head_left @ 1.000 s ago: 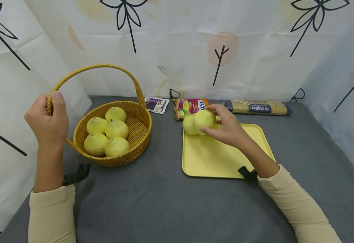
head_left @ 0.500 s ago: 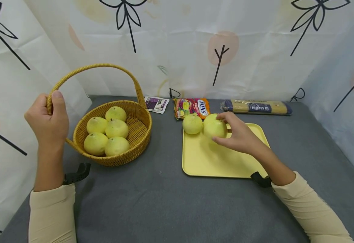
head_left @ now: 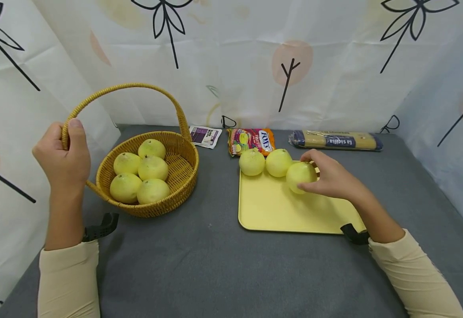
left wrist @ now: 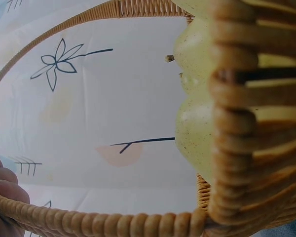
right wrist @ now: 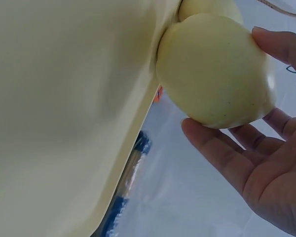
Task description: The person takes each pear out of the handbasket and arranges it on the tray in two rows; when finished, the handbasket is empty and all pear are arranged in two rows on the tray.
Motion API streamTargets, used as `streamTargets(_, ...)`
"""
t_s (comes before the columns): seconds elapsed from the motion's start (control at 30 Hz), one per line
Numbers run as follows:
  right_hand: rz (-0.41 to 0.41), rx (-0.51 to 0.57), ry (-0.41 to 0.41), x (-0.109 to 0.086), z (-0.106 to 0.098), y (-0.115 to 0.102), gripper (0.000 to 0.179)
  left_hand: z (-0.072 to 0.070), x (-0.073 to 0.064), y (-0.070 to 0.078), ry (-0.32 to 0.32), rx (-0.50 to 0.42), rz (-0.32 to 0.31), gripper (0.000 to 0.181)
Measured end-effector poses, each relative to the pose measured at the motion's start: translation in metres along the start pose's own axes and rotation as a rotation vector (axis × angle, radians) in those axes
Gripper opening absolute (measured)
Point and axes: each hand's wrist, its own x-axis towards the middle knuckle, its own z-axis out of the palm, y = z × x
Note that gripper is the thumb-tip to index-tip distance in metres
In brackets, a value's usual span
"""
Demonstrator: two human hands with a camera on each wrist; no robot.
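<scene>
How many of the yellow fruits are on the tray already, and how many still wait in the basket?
Two fruits already sit along the far edge of the yellow tray. The right hand holds a third fruit on the tray beside them. Five fruits are left in the wicker basket, whose handle the left hand grips.

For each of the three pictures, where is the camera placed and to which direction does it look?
Head: sits above, looks forward and down at the grey table; both forearms, left hand on the basket handle, right hand on a fruit.
Left wrist: low beside the basket, looking up through the handle; only knuckles show.
Right wrist: at tray level, looking up; fingers round the fruit.
Shared: head and right wrist both show this fruit on the yellow tray.
</scene>
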Motion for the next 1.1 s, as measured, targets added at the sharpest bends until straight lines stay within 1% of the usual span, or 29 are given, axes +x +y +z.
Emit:
streamTargets(0.1,0.03,-0.049,-0.005,0.003,-0.004,0.005,0.056,0.001,0.0,-0.002,0.002,0.003,-0.003,0.034)
streamTargets(0.17,0.051,-0.069,-0.013,0.007,-0.005,0.007,0.057,0.0,0.0,-0.002,0.005,0.0,-0.019,0.035)
streamTargets(0.2,0.061,-0.079,-0.016,0.008,-0.006,0.008,0.057,0.0,0.0,-0.002,0.007,-0.004,-0.012,0.035)
streamTargets(0.37,0.101,-0.099,-0.017,0.016,-0.008,0.013,0.058,0.0,0.002,-0.01,0.003,-0.005,-0.006,0.039)
streamTargets(0.5,0.111,-0.099,-0.013,0.021,-0.008,0.019,0.058,0.001,0.002,-0.015,-0.006,0.003,-0.012,0.04)
streamTargets(0.73,0.153,-0.084,0.019,0.028,-0.01,0.024,0.063,0.001,0.002,-0.014,-0.004,0.008,-0.001,0.035)
streamTargets(0.9,0.17,-0.072,0.023,0.033,-0.009,0.026,0.068,0.001,0.001,-0.011,0.002,0.004,-0.012,0.034)
streamTargets(0.97,0.173,-0.071,0.025,0.035,-0.008,0.026,0.068,0.002,0.001,-0.009,0.002,0.003,-0.018,0.034)
streamTargets(1.1,0.18,-0.075,0.034,0.036,-0.007,0.025,0.067,0.001,0.001,-0.009,0.002,0.008,-0.008,0.034)
